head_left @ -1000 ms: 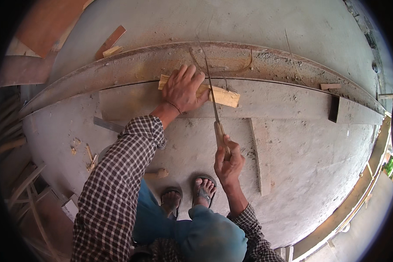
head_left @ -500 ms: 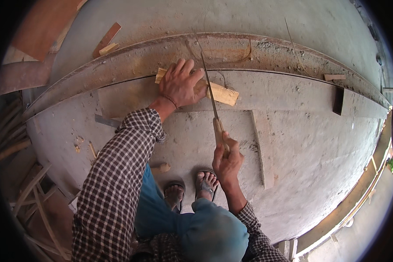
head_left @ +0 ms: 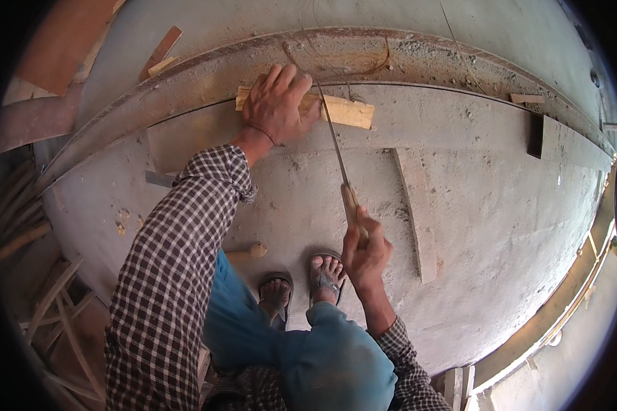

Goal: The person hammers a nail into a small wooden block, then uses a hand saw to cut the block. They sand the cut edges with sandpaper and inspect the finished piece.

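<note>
My left hand presses and grips a short pale yellow wood piece, which lies on a grey raised ledge beside a dusty rusty channel. My right hand is closed round the wooden handle of a hand saw. The thin blade crosses the wood just right of my left thumb. Below, my sandaled feet stand on the concrete floor.
A rusty channel runs along the ledge, with wire and debris in it. Reddish boards lie at upper left, wood sticks at lower left. A mallet-like wooden piece lies by my feet, a long strip to the right.
Both hands, the wood and the ledge appear higher in the picture. The wood piece sits at a flatter angle, and my right hand with the saw has shifted slightly right.
</note>
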